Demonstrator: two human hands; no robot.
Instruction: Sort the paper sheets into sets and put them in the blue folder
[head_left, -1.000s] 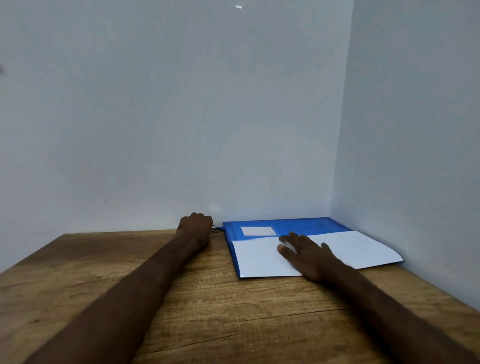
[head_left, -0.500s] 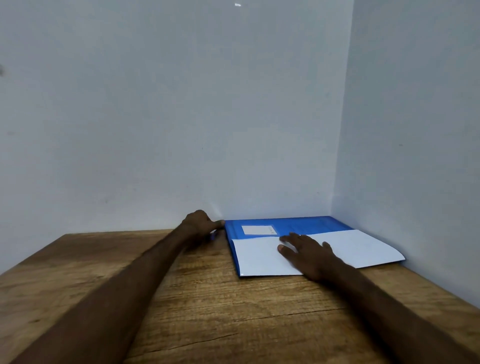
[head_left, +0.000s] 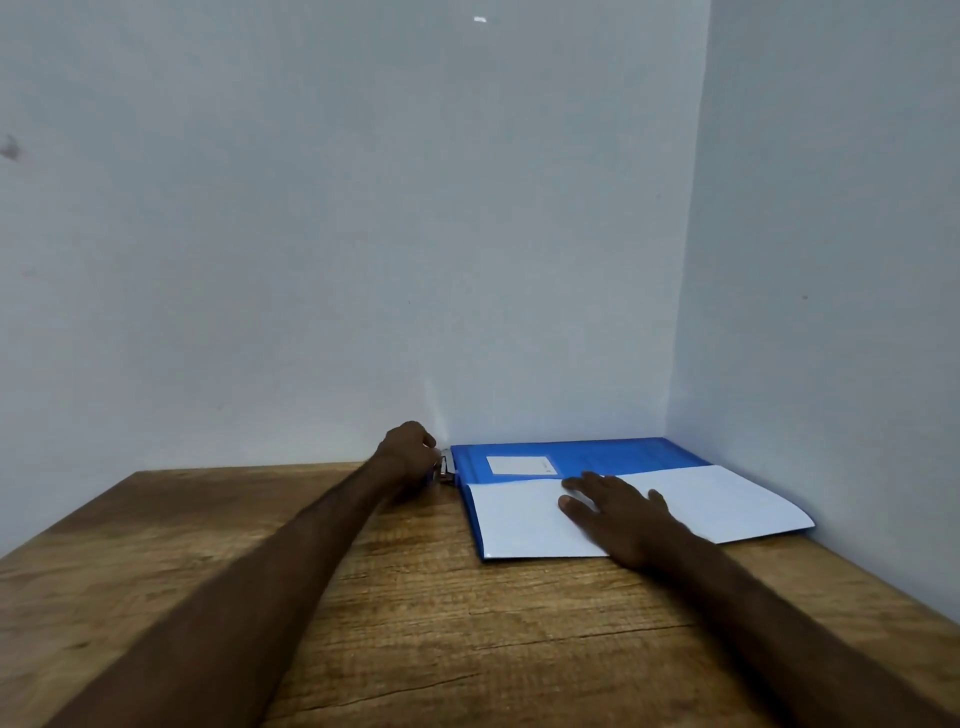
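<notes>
Pale walls (head_left: 363, 234) meet in a corner behind a wooden worktop (head_left: 415, 597). The blue folder (head_left: 613, 454) lies closed in that corner, and the paper sheets (head_left: 519, 519) lie on top of it, not yet inside. The right hand (head_left: 618, 514) rests flat on them, its fingers (head_left: 576, 483) straight and spread, the folder's white label just beyond the fingertips.

Over the last second the left hand (head_left: 408, 449) has slid right. It now sits just beside the folder's far left corner. Its fingers are curled tight and seem to pinch a small metal piece (head_left: 445, 467), which lies between them and the folder edge. It may be a stapler or a clip, but it is too small to tell. The right hand has stayed put.

The sheets are likely being held steady while the left hand brings a fastener, so sorting seems close to done and filing comes next.
</notes>
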